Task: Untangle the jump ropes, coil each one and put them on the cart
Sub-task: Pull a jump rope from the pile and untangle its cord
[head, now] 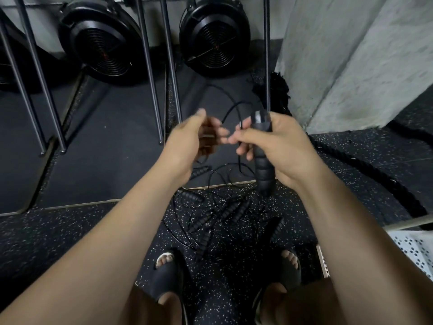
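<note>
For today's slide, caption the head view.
Right hand grips a jump-rope handle above tangled ropes on the floor.

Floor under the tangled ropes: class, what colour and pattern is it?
Black floor with small white speckles, clearest in the head view.

Dim, wide-angle warp, motion-blurred fingers (219,133)

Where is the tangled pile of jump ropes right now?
In the head view, the tangled pile of jump ropes lies on the speckled floor at lower centre, just ahead of the person's sandalled feet and below both raised hands.
</note>
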`<action>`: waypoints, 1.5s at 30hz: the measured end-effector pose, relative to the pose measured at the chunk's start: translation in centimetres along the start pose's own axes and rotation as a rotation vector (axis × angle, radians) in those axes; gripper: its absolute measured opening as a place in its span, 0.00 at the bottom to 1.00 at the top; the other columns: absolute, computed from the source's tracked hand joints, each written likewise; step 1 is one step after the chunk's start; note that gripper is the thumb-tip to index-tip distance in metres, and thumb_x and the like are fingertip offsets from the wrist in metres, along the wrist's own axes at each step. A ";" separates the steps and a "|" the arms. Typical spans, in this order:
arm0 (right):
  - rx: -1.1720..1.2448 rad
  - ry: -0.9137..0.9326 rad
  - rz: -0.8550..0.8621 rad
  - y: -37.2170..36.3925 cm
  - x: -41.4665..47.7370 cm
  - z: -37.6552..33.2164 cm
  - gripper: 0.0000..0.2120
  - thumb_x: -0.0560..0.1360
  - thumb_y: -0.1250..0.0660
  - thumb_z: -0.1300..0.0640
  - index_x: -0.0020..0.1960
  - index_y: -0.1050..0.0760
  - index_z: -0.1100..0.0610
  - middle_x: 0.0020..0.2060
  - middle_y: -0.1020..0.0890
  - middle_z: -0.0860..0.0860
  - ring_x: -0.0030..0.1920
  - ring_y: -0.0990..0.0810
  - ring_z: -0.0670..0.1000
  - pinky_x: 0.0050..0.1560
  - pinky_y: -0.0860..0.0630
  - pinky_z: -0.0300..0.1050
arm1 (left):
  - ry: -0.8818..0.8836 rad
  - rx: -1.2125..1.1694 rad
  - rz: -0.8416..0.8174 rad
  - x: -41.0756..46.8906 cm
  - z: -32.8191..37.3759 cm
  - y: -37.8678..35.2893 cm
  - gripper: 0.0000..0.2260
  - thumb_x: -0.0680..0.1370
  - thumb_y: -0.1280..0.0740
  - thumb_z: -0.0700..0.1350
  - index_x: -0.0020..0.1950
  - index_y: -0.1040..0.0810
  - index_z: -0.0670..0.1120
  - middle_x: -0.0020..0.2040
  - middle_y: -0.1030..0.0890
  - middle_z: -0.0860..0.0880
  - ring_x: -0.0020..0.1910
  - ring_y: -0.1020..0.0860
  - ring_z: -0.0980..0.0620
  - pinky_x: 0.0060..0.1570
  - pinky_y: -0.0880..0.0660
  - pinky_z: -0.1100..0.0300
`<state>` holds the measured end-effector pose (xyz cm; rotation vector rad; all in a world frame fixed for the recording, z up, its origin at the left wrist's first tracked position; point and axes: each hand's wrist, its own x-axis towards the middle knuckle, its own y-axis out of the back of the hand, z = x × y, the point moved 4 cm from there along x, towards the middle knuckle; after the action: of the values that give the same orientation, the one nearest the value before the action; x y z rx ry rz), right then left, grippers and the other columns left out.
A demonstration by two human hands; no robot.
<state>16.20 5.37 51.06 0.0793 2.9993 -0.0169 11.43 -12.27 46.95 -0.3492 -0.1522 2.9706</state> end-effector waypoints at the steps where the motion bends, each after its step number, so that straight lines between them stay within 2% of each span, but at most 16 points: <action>1: 0.062 0.014 0.006 0.2 -0.1 -0.5 0.08 0.77 0.27 0.70 0.54 0.22 0.66 0.44 0.12 0.63 0.34 0.18 0.51 0.33 0.23 0.42 | 0.015 0.059 -0.046 -0.3 -0.5 -0.6 0.16 0.89 0.43 0.48 0.55 0.18 0.43 0.51 0.11 0.44 0.50 0.13 0.46 0.50 0.24 0.52; 4: 0.250 0.006 0.019 0.5 -0.3 -1.2 0.07 0.79 0.28 0.69 0.55 0.24 0.63 0.45 0.12 0.62 0.33 0.20 0.50 0.34 0.25 0.44 | -0.016 0.341 -0.277 -1.3 -2.7 -2.9 0.12 0.85 0.39 0.39 0.55 0.16 0.48 0.51 0.11 0.50 0.51 0.16 0.54 0.55 0.23 0.51; 7: 0.328 0.041 0.034 1.3 -0.3 -1.5 0.05 0.80 0.29 0.68 0.52 0.23 0.61 0.47 0.12 0.62 0.35 0.20 0.50 0.35 0.25 0.40 | -0.021 0.551 -0.468 -2.0 -5.3 -4.8 0.09 0.82 0.31 0.43 0.60 0.15 0.48 0.55 0.12 0.46 0.51 0.19 0.54 0.62 0.24 0.51; 10: 0.399 0.088 0.062 2.3 -0.2 -1.8 0.03 0.81 0.31 0.67 0.52 0.23 0.61 0.47 0.13 0.61 0.36 0.19 0.48 0.36 0.24 0.38 | -0.009 0.704 -0.473 -2.0 -6.6 -5.4 0.06 0.84 0.29 0.47 0.59 0.14 0.52 0.54 0.12 0.55 0.58 0.16 0.56 0.70 0.25 0.54; 13: 0.453 0.103 0.117 3.4 0.0 -1.8 0.05 0.82 0.31 0.66 0.57 0.23 0.62 0.49 0.12 0.60 0.38 0.18 0.48 0.38 0.23 0.38 | -0.059 0.840 -0.427 -1.9 -6.5 -5.4 0.07 0.85 0.31 0.48 0.54 0.13 0.57 0.50 0.13 0.63 0.52 0.17 0.65 0.61 0.22 0.60; 16: 0.395 0.062 0.163 4.2 0.3 -1.2 0.07 0.82 0.30 0.65 0.59 0.22 0.63 0.55 0.12 0.64 0.42 0.15 0.50 0.40 0.21 0.40 | -0.117 0.774 -0.363 -1.6 -5.4 -4.9 0.07 0.85 0.31 0.43 0.53 0.14 0.52 0.43 0.13 0.59 0.41 0.19 0.68 0.47 0.25 0.66; 17: 0.342 0.027 0.169 4.4 0.4 -0.9 0.08 0.81 0.29 0.66 0.59 0.22 0.65 0.55 0.13 0.65 0.42 0.14 0.51 0.39 0.20 0.41 | -0.149 0.722 -0.341 -1.4 -4.9 -4.7 0.06 0.85 0.31 0.42 0.54 0.14 0.50 0.44 0.12 0.57 0.42 0.16 0.65 0.48 0.23 0.66; 20: 0.074 -0.104 0.118 4.1 0.5 0.9 0.13 0.77 0.25 0.68 0.61 0.19 0.65 0.53 0.12 0.64 0.41 0.13 0.53 0.36 0.20 0.42 | -0.273 0.616 -0.220 -0.9 -2.8 -3.6 0.03 0.84 0.29 0.43 0.53 0.16 0.51 0.45 0.11 0.54 0.47 0.13 0.51 0.51 0.18 0.53; 23: -0.170 -0.159 0.003 2.9 0.2 2.1 0.12 0.76 0.28 0.71 0.58 0.17 0.63 0.49 0.12 0.64 0.41 0.13 0.54 0.37 0.20 0.46 | -0.346 0.504 -0.099 -1.2 -0.7 -2.6 0.03 0.82 0.27 0.43 0.54 0.15 0.51 0.46 0.11 0.52 0.49 0.13 0.47 0.55 0.17 0.47; 26: -0.345 -0.165 -0.077 1.8 0.2 2.8 0.09 0.74 0.27 0.68 0.53 0.16 0.60 0.46 0.12 0.61 0.43 0.12 0.60 0.47 0.16 0.55 | -0.324 0.272 -0.059 -1.8 0.9 -1.7 0.04 0.83 0.28 0.41 0.57 0.15 0.45 0.47 0.11 0.46 0.47 0.13 0.44 0.46 0.17 0.54; 29: -0.452 -0.138 -0.132 0.6 0.3 3.3 0.07 0.74 0.22 0.64 0.51 0.17 0.57 0.45 0.11 0.58 0.43 0.11 0.59 0.54 0.15 0.62 | -0.283 0.059 -0.047 -2.0 1.6 -0.9 0.05 0.84 0.29 0.41 0.59 0.17 0.42 0.49 0.12 0.42 0.47 0.13 0.47 0.43 0.19 0.59; 31: -0.421 -0.101 -0.146 -0.1 0.3 3.4 0.07 0.74 0.21 0.64 0.50 0.17 0.59 0.42 0.12 0.57 0.45 0.11 0.60 0.53 0.14 0.63 | -0.278 -0.019 -0.026 -1.9 1.9 -0.3 0.05 0.84 0.30 0.42 0.58 0.18 0.42 0.51 0.12 0.40 0.48 0.13 0.47 0.44 0.19 0.60; 35: -0.319 -0.005 -0.065 -0.6 0.5 2.7 0.07 0.75 0.22 0.66 0.51 0.19 0.65 0.41 0.11 0.57 0.41 0.11 0.57 0.45 0.14 0.54 | -0.258 -0.105 0.071 -1.3 1.7 0.8 0.06 0.85 0.30 0.45 0.53 0.20 0.43 0.50 0.13 0.40 0.49 0.14 0.45 0.47 0.18 0.56; 38: -0.124 0.023 -0.020 -0.5 0.4 1.8 0.07 0.76 0.24 0.69 0.51 0.21 0.66 0.42 0.11 0.60 0.37 0.13 0.56 0.41 0.16 0.49 | -0.162 -0.027 0.060 -1.3 1.1 0.4 0.06 0.86 0.33 0.44 0.54 0.21 0.42 0.46 0.14 0.43 0.48 0.14 0.45 0.51 0.17 0.51; 42: 0.044 0.093 0.007 -0.3 0.2 0.7 0.07 0.77 0.25 0.68 0.52 0.21 0.65 0.43 0.12 0.61 0.37 0.15 0.55 0.38 0.19 0.47 | -0.090 0.398 -0.178 -1.7 -0.8 -1.2 0.11 0.82 0.35 0.41 0.49 0.16 0.54 0.46 0.14 0.56 0.50 0.18 0.53 0.58 0.19 0.52; 45: 0.185 0.080 0.044 0.1 0.0 0.1 0.07 0.79 0.26 0.67 0.52 0.23 0.61 0.45 0.12 0.62 0.37 0.18 0.54 0.37 0.20 0.44 | -0.033 0.568 -0.413 -2.8 -2.3 -2.7 0.09 0.81 0.32 0.40 0.51 0.16 0.53 0.40 0.17 0.60 0.41 0.24 0.59 0.45 0.28 0.63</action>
<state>16.23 5.42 50.93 0.1698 3.0667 -0.2940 15.02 -9.89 45.64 -0.1665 0.5381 2.4683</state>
